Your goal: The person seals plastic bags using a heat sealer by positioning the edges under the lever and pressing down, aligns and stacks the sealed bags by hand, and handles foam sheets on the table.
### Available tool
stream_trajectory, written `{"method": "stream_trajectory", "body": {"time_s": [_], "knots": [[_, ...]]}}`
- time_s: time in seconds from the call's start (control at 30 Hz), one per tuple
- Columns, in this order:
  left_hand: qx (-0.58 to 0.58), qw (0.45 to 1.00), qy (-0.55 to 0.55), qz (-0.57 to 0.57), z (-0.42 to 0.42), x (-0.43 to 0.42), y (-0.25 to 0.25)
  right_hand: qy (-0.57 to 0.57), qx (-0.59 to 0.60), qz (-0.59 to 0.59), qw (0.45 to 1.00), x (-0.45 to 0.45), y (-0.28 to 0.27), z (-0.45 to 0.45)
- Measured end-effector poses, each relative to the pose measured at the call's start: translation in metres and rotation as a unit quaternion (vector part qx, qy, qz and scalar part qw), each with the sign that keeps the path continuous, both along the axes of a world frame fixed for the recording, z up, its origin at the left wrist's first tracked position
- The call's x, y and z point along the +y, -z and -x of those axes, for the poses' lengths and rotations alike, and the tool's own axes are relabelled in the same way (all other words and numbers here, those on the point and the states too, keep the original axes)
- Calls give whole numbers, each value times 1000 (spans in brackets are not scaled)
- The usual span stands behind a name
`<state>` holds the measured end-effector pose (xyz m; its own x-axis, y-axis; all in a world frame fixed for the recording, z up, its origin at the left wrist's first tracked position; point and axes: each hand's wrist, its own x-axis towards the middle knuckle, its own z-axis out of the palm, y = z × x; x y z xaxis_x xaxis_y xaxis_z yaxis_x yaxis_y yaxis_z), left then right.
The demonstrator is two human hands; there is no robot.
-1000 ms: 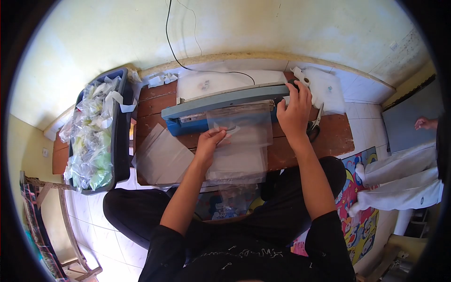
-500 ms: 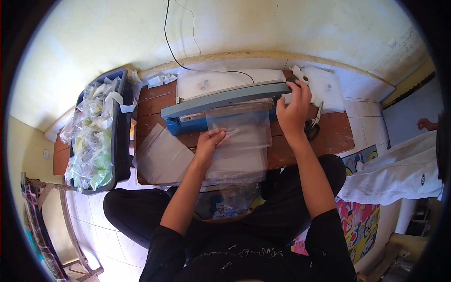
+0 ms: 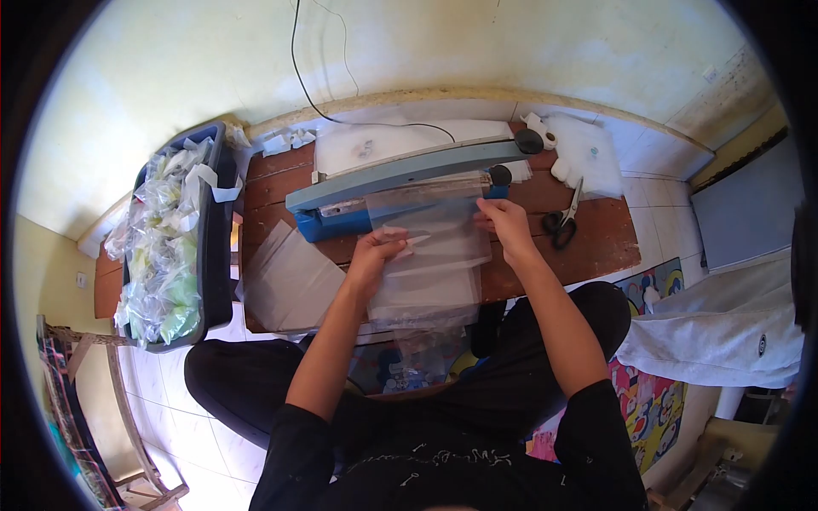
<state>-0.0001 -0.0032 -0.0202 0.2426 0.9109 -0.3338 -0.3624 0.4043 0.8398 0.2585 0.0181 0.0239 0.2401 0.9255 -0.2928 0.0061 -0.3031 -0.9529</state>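
Observation:
A clear plastic bag point(image 3: 443, 223) stretches between my two hands, its far edge at the jaw of a blue impulse sealer point(image 3: 409, 177). My left hand point(image 3: 380, 255) pinches the bag's left side. At the bag's right edge, my right hand point(image 3: 506, 228) has its fingers closed on the plastic. The sealer's grey arm slants up to a dark round knob point(image 3: 528, 141) at the right end. More clear bags hang below over the table's front edge. A stack of flat plastic bags point(image 3: 294, 277) lies left of my left hand.
Black-handled scissors point(image 3: 562, 223) lie right of the sealer on the brown wooden table point(image 3: 609, 243). A dark tub point(image 3: 219, 255) of filled plastic bags stands at left. Behind are white plastic packs point(image 3: 588, 153) and a black cable point(image 3: 300, 77). Light fabric point(image 3: 716, 328) shows at right.
My right hand has come down from the sealer's knob to the bag's right edge. My left hand stays on the bag. The other person's hand at right has left view.

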Motion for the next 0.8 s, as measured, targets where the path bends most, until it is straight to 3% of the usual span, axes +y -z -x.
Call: {"method": "stream_trajectory", "body": {"time_s": [0.17,0.23,0.8], "knots": [[50,998,38,-15,2,7,-20,-26,72,0,997,0,-1,-3],[18,1000,12,-12,-2,8,-30,-16,114,7,993,0,-4,-2],[8,999,-34,-30,-4,11,-19,9,151,16,988,0,-3,0]]}}
